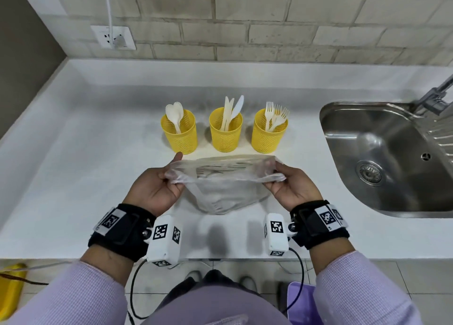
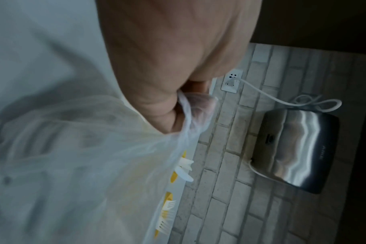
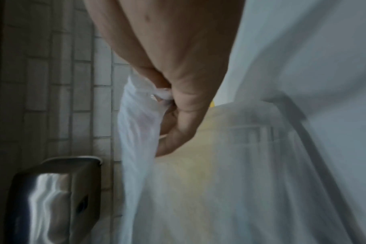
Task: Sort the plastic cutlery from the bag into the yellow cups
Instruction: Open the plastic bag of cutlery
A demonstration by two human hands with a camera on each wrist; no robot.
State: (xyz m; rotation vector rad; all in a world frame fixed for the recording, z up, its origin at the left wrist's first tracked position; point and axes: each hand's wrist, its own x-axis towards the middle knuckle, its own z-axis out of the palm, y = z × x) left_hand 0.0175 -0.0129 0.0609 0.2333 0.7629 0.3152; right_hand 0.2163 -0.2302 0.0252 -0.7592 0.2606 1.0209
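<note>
Both hands are holding the bag [image 1: 221,189] just above the counter [image 1: 61,189] — left hand [image 1: 157,189] pinching the rim at 9 o'clock, right hand [image 1: 293,189] pinching it at 3. Remaining cutlery [image 1: 215,170] is lying inside, long axis side to side between the fingers, equally near both. Yellow cups [image 1: 225,131] are sitting at 12 — spoons, knives, forks. No readable labels, just coded wrist tags.
</note>
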